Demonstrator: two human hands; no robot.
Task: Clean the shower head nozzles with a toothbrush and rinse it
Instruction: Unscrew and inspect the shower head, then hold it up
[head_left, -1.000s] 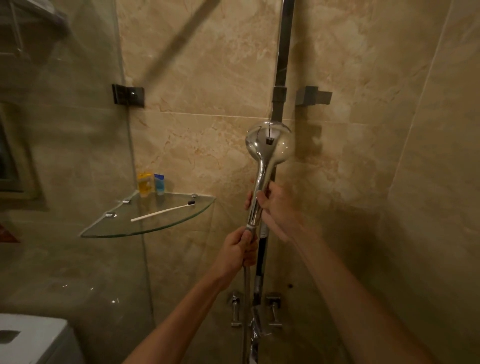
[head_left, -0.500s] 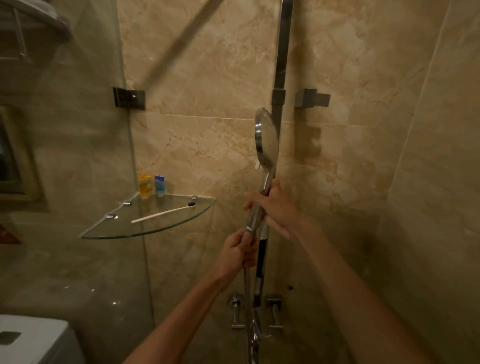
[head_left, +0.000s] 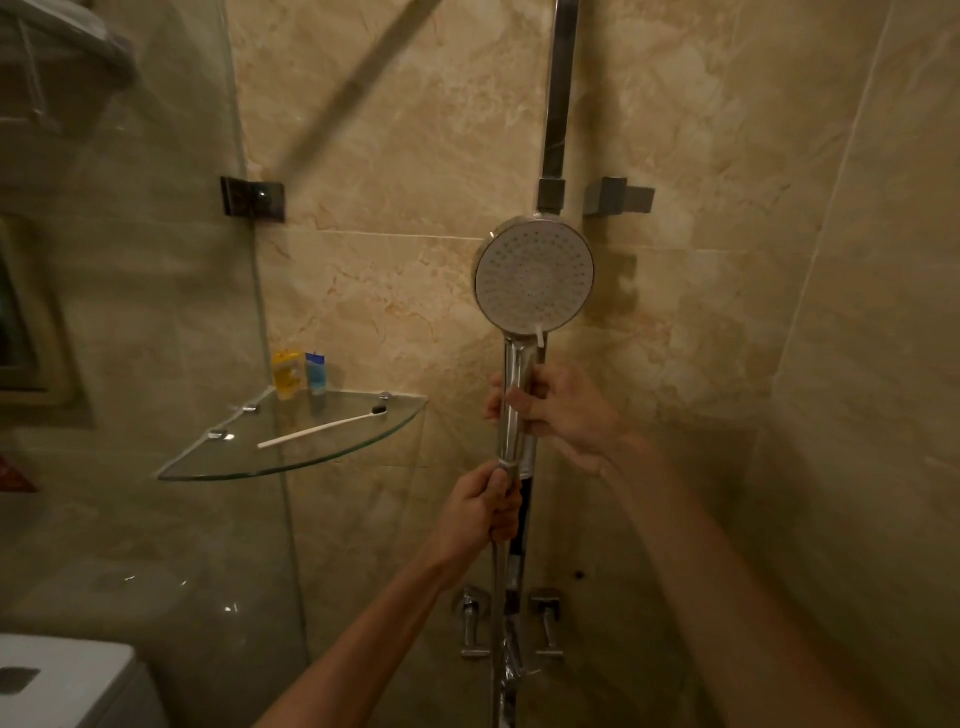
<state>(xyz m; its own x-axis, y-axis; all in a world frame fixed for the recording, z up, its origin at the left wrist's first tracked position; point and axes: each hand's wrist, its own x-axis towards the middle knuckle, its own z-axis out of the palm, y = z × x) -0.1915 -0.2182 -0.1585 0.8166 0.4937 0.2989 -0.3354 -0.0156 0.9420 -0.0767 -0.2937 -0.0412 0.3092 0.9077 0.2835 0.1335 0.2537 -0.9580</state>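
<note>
A chrome shower head (head_left: 534, 275) stands upright in front of the wall rail, its round white nozzle face turned toward me. My right hand (head_left: 561, 415) grips the middle of its handle. Below it my left hand (head_left: 485, 506) grips the bottom of the handle where the hose (head_left: 495, 623) joins. A white toothbrush (head_left: 322, 428) with dark bristles lies on the glass corner shelf (head_left: 218, 462) to the left, apart from both hands.
Two small bottles, yellow (head_left: 287, 374) and blue (head_left: 316, 373), stand at the back of the shelf. A glass partition (head_left: 156, 312) runs on the left. The vertical rail (head_left: 558, 104) and tap fittings (head_left: 511, 623) sit on the beige tiled wall. A white toilet tank (head_left: 57, 680) is at lower left.
The shower head has turned about its handle: its chrome back faced me, then it showed edge-on, and now the nozzle face points at me. Both hands stayed on the handle.
</note>
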